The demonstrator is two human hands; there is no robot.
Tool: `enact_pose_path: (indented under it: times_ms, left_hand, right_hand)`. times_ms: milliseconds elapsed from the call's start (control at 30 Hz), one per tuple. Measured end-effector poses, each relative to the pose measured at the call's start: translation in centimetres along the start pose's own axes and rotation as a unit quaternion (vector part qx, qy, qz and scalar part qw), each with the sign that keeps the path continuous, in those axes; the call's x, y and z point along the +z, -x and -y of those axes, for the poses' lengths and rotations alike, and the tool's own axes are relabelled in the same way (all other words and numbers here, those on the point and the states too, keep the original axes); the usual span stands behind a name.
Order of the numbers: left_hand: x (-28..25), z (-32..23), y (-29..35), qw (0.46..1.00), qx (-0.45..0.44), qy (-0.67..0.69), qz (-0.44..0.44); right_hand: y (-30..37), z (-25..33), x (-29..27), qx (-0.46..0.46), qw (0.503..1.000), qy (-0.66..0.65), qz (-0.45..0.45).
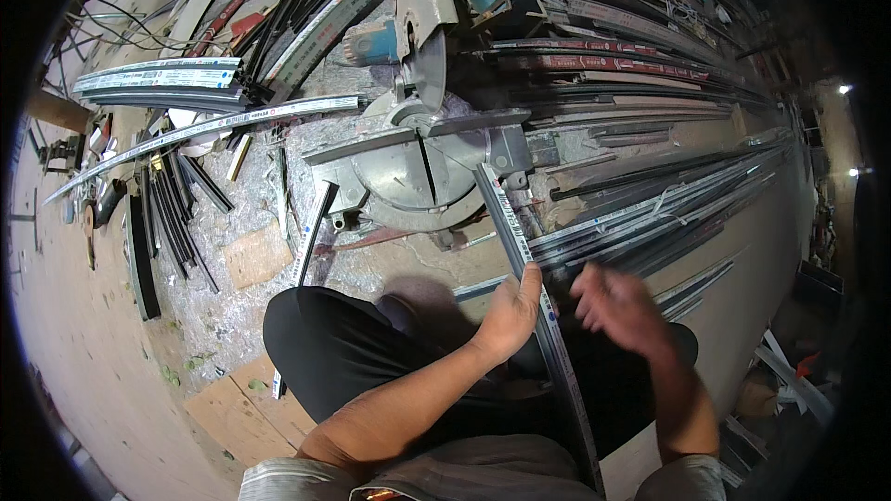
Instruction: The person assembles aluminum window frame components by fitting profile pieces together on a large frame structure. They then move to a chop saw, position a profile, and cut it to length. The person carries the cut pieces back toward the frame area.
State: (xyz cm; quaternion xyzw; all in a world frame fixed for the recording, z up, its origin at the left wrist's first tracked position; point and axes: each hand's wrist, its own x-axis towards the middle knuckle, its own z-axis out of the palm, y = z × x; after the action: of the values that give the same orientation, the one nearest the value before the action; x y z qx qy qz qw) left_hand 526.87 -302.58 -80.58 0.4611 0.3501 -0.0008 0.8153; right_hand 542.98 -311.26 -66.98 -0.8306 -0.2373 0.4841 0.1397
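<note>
My left hand [512, 315] is closed around a long dark metal profile [515, 237] with a white printed film strip along it. The profile slants from the front of the saw base down past my lap, its upper end by the right side of the base. Just right of it, my right hand [613, 306] is raised, apart from the profile; its fingers look curled but are smeared by motion. Ahead stands a miter saw [427, 70] with its blade raised over a round grey metal base [390, 187]. A second profile [312, 234] leans between the base's left side and my left knee.
Long profiles [631, 237] lie bundled on the right, with more stacks [603, 60] behind. At left are white-filmed profiles [158, 79], a long strip [213, 125] and short dark offcuts [172, 213]. Cardboard [246, 404] and plastic film [237, 288] cover parts of the floor.
</note>
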Motion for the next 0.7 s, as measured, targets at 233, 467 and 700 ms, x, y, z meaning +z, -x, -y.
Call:
enact_pose_path:
  times_ms: [233, 467, 700]
  left_hand:
    - [-0.3, -3.2, 0.4, 0.998, -0.008, 0.062, -0.019]
    - [-0.5, -0.8, -1.6, 0.996, 0.044, 0.019, -0.075]
    - [-0.7, -1.7, -1.5, 0.989, 0.083, 0.035, -0.115]
  right_hand:
    - [-8.4, 8.9, -9.5, -0.224, 0.933, -0.140, -0.246]
    - [-17.5, 18.6, -16.0, -0.371, 0.881, -0.065, -0.285]
    - [-20.3, 27.4, -12.6, -0.409, 0.889, 0.003, -0.204]
